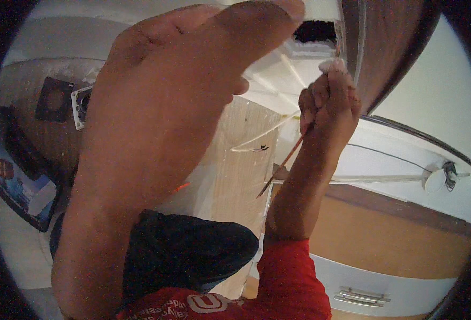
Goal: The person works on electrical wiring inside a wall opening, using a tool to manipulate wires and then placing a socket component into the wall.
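Close to the camera, my left hand [193, 58] and forearm fill much of the left half. One digit stretches toward the top edge, and small curled fingertips show beneath it; whatever they hold is hidden. Farther off, my right hand [329, 101] is raised and closed. A small whitish piece [329, 65] sits at its fingertips. From below the same hand a thin brown stick [281, 165] slants down to the left. Just above the right hand is a dark rectangular opening [315, 32] in a white surface.
Dark brown wood [387, 48] stands beside the opening. A pale wood panel [246, 176] carries thin loose wires [259, 148]. At left are a black square plate [55, 100], a white-rimmed frame [78, 109] and a picture-printed item [22, 181]. A drawer handle [362, 297] is lower right.
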Available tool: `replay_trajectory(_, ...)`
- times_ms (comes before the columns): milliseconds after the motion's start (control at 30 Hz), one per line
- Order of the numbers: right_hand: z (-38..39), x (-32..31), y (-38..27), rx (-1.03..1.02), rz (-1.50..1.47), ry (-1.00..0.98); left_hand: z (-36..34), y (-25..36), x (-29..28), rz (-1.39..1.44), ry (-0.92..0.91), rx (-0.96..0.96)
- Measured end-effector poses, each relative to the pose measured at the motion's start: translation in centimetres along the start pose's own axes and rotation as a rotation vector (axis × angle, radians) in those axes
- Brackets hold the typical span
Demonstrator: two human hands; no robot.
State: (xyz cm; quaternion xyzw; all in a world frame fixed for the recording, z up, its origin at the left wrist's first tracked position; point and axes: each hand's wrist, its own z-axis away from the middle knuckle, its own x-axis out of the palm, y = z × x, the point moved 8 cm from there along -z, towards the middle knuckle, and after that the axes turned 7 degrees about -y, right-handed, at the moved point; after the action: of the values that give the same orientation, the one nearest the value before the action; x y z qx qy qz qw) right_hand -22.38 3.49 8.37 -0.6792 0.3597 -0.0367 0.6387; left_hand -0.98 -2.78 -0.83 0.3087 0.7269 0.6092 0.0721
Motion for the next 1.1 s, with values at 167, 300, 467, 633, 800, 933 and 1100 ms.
replay_trajectory(167,0.1,-3.0,1.7,-0.005,0.049,0.137,0.6,0.0,-0.5,-0.035,0.002,-0.01)
replay_trajectory(300,0.0,-3.9,2.3,0.008,-0.067,0.102,0.0,0.2,-1.1,-0.046,-0.002,-0.007)
replay_trajectory(467,-0.1,-2.4,1.9,0.035,0.065,0.103,0.1,-0.4,-1.9,-0.057,-0.007,-0.004)
replay_trajectory(633,0.1,-1.2,1.9,0.046,-0.062,0.051,-0.2,0.1,-0.6,-0.073,-0.031,-0.003)
replay_trajectory(800,0.4,2.2,-0.3,0.024,-0.042,-0.002,0.4,1.9,-1.4,-0.153,0.053,0.158)
replay_trajectory(933,0.8,2.0,-1.0,0.024,0.014,0.03,0.3,1.7,-0.6,-0.123,0.037,0.134)
replay_trajectory(1100,0.5,3.9,-1.5,0.058,-0.001,-0.087,0.9,2.8,-2.2,-0.106,0.08,0.092)
